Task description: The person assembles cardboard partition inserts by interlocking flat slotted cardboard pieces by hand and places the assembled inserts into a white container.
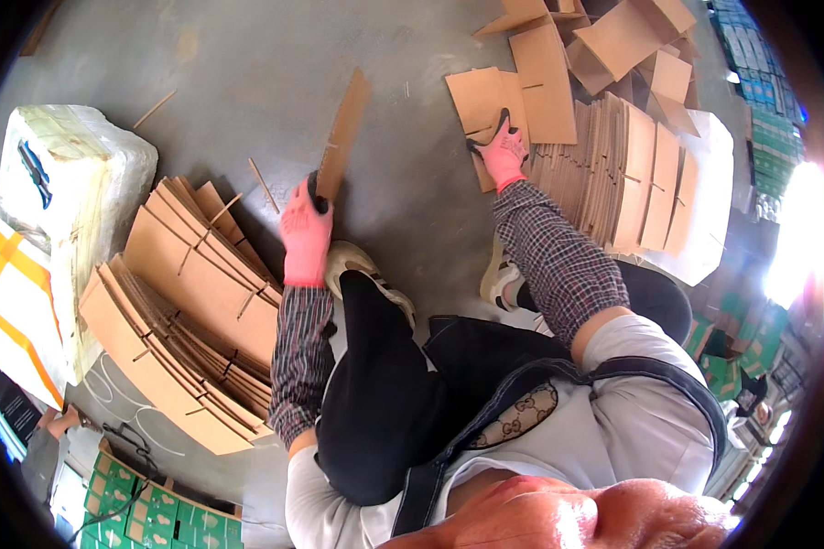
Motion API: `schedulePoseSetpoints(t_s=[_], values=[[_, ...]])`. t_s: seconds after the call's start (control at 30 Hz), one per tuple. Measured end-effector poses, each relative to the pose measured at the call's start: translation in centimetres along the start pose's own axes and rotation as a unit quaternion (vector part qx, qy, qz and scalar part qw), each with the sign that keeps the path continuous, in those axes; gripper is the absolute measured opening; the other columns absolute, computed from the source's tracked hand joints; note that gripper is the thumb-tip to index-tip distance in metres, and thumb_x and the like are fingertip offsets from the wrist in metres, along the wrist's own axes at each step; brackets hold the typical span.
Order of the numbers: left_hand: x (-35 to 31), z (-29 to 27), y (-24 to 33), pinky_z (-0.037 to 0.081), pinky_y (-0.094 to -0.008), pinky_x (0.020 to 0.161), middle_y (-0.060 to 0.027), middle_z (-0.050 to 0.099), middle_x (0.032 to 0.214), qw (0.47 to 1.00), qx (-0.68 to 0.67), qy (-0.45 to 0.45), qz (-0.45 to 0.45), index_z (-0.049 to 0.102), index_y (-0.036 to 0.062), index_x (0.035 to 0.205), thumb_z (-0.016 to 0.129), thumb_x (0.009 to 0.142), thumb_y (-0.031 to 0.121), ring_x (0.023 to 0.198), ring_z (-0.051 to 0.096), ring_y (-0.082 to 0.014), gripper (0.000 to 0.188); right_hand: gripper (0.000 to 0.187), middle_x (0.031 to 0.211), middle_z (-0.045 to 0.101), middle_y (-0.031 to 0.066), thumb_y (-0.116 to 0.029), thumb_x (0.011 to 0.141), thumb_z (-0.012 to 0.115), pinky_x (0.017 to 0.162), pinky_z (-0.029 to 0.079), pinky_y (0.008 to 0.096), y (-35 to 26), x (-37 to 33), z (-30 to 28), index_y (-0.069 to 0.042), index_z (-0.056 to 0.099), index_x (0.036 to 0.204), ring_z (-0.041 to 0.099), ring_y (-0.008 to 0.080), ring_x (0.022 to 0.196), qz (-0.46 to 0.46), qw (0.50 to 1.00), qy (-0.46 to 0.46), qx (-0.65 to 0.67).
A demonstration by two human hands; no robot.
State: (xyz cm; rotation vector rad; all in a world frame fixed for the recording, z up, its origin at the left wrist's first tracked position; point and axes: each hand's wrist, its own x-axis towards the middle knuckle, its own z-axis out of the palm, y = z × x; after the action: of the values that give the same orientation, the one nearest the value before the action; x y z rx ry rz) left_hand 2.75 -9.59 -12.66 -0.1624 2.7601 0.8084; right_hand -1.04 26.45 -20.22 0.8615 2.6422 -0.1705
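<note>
My left hand [309,229], in a pink glove with dark fingertips, is closed on the lower end of a narrow cardboard piece [343,135] that stands up from it, seen nearly edge-on. At the upper right, my right hand [501,153], gloved the same way, reaches over a slotted cardboard sheet [477,98]. Its thumb and fingers are spread against that sheet, beside a long row of upright slotted cardboard sheets [595,174]. To the left of my left hand, more slotted cardboard sheets [188,265] stand in curved rows on the floor.
Assembled cardboard dividers [627,41] lie heaped at the upper right. A plastic-wrapped block [82,174] with a blue and black tool [35,174] on it stands at the left, next to a white package with orange tape [14,284]. Green boxes [146,508] are stacked at the lower left.
</note>
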Motion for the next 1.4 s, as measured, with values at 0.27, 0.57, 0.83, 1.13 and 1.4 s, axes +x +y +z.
schedulePoseSetpoints(t_s=[0.27,0.57,0.83,1.13,1.4], values=[[5.5,0.3,2.5,0.046,-0.036,0.083,-0.0098,0.06,0.108,0.996,0.046,-0.057,0.059,0.049,0.015,0.12,0.064,0.074,0.039,0.1,0.057,-0.0246,0.054,0.115,0.129,0.036,0.0183,-0.066,0.047,0.073,0.094,0.028,0.0599,2.3,2.5,-2.2,-0.016,0.023,0.138,0.036,0.037,0.119,0.019,0.994,0.001,-0.107],[4.4,3.6,4.7,0.047,-0.0403,0.074,-0.0085,0.061,0.093,0.994,0.092,-0.062,0.018,0.052,0.0152,0.109,0.061,0.077,0.029,0.088,0.059,-0.0265,0.036,0.051,0.108,0.057,0.0175,-0.017,0.077,0.063,0.083,0.045,0.0383,-9.7,-8.5,-14.7,-0.001,0.043,0.122,0.055,0.0342,0.098,-0.334,0.93,0.128,0.088],[3.3,7.5,3.4,0.05,-0.0389,0.068,-0.0056,0.059,0.096,0.99,0.131,-0.032,0.05,0.054,0.0158,0.11,0.054,0.077,0.015,0.084,0.059,-0.0254,0.033,0.042,0.107,0.053,0.0089,-0.011,0.076,0.053,0.076,0.048,0.0368,-11.6,-17.0,-9.1,-0.01,0.051,0.118,0.055,0.0269,0.095,-0.538,0.835,0.01,-0.118],[4.2,3.8,5.4,0.049,-0.0374,0.073,-0.0063,0.059,0.1,0.983,0.153,-0.016,0.102,0.053,0.0144,0.107,0.059,0.074,0.015,0.089,0.059,-0.0254,0.034,0.053,0.099,0.056,0.0128,-0.013,0.081,0.049,0.073,0.048,0.0373,-14.2,-9.8,-4.4,-0.012,0.034,0.132,0.059,0.0257,0.087,-0.47,0.875,-0.029,-0.113],[-2.4,-2.3,2.8,0.044,-0.0394,0.084,-0.0118,0.05,0.116,0.988,0.156,0.009,0.005,0.044,0.0127,0.124,0.074,0.064,0.032,0.1,0.054,-0.0264,0.069,0.073,0.127,0.043,0.0248,-0.037,0.077,0.062,0.094,0.038,0.0404,-3.9,0.2,-9.3,0.0,0.031,0.132,0.044,0.0358,0.116,-0.162,0.914,-0.097,0.36]])
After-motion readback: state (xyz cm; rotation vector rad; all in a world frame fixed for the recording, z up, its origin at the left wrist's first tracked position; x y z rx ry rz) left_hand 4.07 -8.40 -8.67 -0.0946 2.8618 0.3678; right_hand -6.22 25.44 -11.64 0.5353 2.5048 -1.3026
